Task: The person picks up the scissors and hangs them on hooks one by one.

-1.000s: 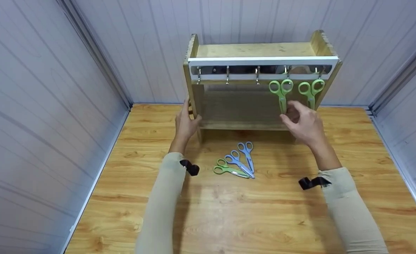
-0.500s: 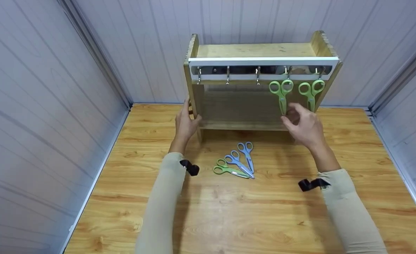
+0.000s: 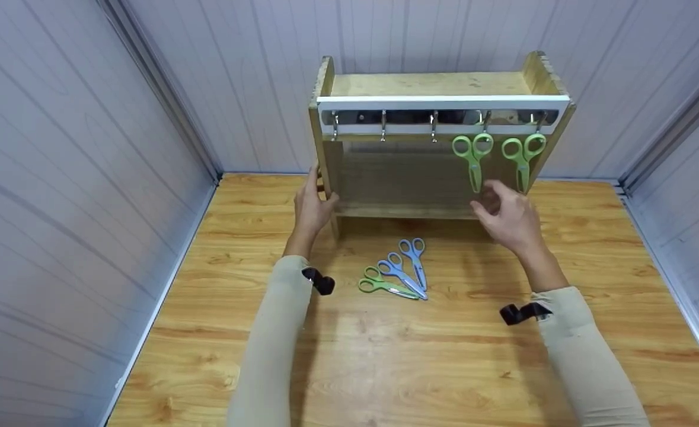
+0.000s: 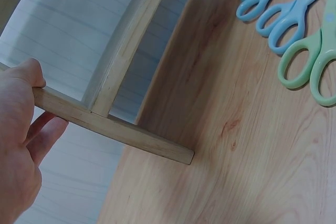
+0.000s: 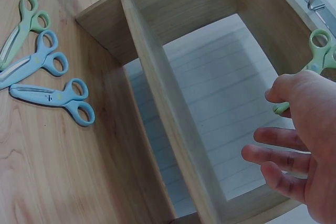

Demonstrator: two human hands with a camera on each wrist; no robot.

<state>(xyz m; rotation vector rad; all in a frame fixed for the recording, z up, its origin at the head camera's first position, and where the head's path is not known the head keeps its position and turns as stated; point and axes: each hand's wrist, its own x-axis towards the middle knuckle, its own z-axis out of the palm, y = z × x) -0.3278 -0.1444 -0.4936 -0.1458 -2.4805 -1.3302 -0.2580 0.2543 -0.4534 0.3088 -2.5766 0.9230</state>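
In the head view, my left hand (image 3: 312,207) grips the left side panel of a wooden shelf (image 3: 432,85), thumb in front and fingers behind. My right hand (image 3: 510,218) hovers before the shelf's right half, fingers loosely bent and holding nothing. Just above its fingertips hang green scissors (image 3: 474,163), handles up, on a hook of the metal hook rail (image 3: 408,130). A second pair of green scissors (image 3: 523,166) hangs from the rightmost hook. On the wooden surface lie two blue scissors (image 4: 288,17) and one green pair (image 5: 20,34), fanned out with blades together.
Three hooks (image 3: 434,126) at the left and middle of the rail carry nothing. Pale panel walls (image 3: 254,89) stand behind the shelf and at both sides. The wood-grain surface (image 3: 385,367) stretches in front, beneath both arms.
My right hand has let go of the hanging green scissors' blades and drawn slightly down from them. The scissors stay on their hook. My left hand has kept its grip.
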